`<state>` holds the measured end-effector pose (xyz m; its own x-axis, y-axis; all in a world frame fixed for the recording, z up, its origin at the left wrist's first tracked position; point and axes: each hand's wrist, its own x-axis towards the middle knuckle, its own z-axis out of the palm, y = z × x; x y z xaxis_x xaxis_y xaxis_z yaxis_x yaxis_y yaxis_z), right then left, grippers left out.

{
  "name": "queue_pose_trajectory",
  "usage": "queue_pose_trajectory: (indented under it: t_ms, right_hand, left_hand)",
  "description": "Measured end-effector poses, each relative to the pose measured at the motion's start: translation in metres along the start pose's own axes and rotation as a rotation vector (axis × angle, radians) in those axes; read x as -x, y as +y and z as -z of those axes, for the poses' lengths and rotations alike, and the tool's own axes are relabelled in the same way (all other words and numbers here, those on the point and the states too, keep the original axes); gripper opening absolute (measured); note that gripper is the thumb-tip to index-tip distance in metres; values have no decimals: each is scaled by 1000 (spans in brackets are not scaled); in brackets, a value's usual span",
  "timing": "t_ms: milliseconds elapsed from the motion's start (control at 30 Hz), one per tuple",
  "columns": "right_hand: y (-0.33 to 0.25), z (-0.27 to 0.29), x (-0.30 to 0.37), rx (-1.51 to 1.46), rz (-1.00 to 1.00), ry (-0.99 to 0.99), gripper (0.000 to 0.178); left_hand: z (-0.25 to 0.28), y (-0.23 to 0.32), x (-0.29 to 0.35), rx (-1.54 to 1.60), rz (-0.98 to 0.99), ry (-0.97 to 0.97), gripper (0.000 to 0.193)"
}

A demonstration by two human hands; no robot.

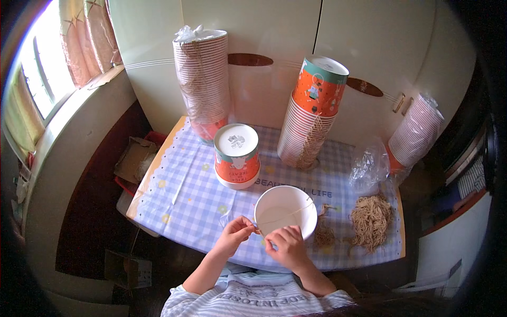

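A paper bucket [274, 208], white inside, stands mouth up at the near middle of the table. A thin beige string [292, 214] runs across its mouth from the far right rim toward my hands. My left hand [236, 235] is closed in a pinch on the string end at the bucket's near left rim. My right hand [288, 246] is closed over the near rim, fingertips pinched on the string. What lies inside its fingers is mostly hidden. Just right of the bucket lies a small bunch of beige strings [324, 232], and farther right a larger heap of strings [372, 222].
Upside down beyond the bucket stands an orange and green paper bucket [237, 153]. Tall bucket stacks rise behind: a wrapped one [200, 79], an orange-topped one [311, 116] and another wrapped one [417, 132] at right. Crumpled clear plastic [368, 169] sits near the checkered tablecloth's [190, 211] right edge.
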<state>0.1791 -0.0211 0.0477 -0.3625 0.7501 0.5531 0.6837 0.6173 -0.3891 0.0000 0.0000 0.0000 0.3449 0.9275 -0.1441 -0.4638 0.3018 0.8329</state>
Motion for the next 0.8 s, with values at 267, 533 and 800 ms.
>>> queue_pose_trajectory:
  t_ms: [267, 533, 800]
  right_hand:
    - [-7, -12, 5, 86, 144, -77, 11]
    - [0, -1, -12, -60, 51, -84, 16]
    - [2, -4, -23, -89, 80, -116, 43]
  left_hand:
    - [-8, 6, 2, -14, -85, -23, 10]
    - [-2, 1, 5, -200, -145, -15, 10]
    - [-3, -1, 3, -231, -206, -10, 15]
